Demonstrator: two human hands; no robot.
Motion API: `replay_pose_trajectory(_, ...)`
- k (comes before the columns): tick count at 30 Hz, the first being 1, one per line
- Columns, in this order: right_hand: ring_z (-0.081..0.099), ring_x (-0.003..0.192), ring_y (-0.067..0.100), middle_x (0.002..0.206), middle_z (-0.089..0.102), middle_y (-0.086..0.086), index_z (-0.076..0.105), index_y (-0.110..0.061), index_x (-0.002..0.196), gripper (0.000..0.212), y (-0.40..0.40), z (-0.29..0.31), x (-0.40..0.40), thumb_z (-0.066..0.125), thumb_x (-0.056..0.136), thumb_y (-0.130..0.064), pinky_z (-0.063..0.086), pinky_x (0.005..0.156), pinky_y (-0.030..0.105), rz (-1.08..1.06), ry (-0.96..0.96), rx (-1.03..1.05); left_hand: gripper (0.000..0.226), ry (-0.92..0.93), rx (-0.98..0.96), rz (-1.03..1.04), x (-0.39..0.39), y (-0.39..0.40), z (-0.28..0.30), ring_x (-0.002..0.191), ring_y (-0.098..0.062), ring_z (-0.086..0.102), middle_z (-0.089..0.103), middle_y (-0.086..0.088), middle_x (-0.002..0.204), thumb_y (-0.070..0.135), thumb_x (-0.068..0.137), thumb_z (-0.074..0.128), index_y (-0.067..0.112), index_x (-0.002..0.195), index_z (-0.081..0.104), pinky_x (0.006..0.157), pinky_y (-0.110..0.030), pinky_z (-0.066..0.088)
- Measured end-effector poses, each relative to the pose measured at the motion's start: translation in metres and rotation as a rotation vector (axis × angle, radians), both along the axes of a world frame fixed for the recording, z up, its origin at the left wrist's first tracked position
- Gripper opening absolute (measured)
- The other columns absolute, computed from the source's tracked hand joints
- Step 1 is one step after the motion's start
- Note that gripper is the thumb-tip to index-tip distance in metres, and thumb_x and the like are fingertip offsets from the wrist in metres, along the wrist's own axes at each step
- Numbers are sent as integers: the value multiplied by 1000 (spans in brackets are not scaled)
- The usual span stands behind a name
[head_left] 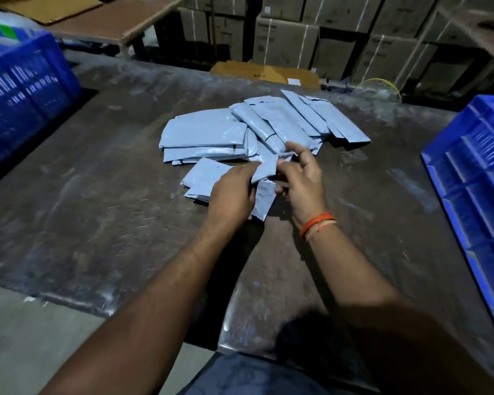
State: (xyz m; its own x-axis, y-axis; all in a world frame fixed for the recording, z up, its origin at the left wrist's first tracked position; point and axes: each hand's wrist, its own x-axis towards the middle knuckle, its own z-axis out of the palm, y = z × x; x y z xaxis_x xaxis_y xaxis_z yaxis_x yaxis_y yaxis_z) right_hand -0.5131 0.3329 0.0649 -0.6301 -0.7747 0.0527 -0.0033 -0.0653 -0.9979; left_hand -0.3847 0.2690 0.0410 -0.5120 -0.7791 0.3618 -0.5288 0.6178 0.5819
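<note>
Flat mailer bags (268, 124) lie spread across the middle of the tabletop (97, 195), with a smaller stack (201, 173) just before them. Over that stack the left hand (231, 192) and right hand (304, 181) hold one bag (264, 199) between them. The left crate (26, 89) stands at the left, the right crate (474, 181) on the right edge. Stacked cartons (297, 38) rise behind the tabletop.

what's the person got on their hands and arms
No gloves, and no sleeves in view. The left hand and its wrist wear nothing. The right hand has an orange band round its wrist, with a thinner pale thread beside it. Rings are too blurred to tell.
</note>
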Motion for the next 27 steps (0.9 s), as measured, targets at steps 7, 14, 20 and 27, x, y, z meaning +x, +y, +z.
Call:
replay_pose_trajectory(7, 57, 97, 11, 111, 56, 3, 54, -37, 127, 60, 56, -17, -64, 75, 71, -42, 47, 83, 26, -225, -30, 47, 47, 811, 645, 88, -67, 21, 32, 113, -19, 66, 69, 3, 124, 27, 86, 67, 32, 131, 54, 97, -42, 53)
replay_pose_trajectory(14, 61, 92, 16, 115, 57, 5, 46, -48, 125, 59, 99, -44, -97, 80, 79, -32, 55, 79, 41, -161, -384, 167, 64, 1139, 1003, 56, -123, 51, 8, 117, -36, 64, 66, -14, 128, -3, 76, 63, 16, 136, 51, 101, -57, 50)
replay_pose_trajectory(20, 68, 75, 8, 105, 66, -9, 46, -27, 134, 56, 128, -52, -123, 73, 88, -11, 55, 50, 28, -241, -460, 196, 53, 1281, 1249, 76, -146, 73, 1, 111, -40, 66, 70, -18, 120, -21, 90, 47, 6, 135, 54, 92, -54, 55)
replay_pose_trajectory(27, 66, 75, 9, 102, 69, 10, 56, -13, 128, 55, 152, -73, -154, 71, 80, 11, 58, 66, 22, -350, -81, 253, 52, 794, 1029, 272, -127, 79, -31, 97, -33, 72, 74, -11, 108, 11, 72, 75, 15, 121, 60, 88, -58, 58)
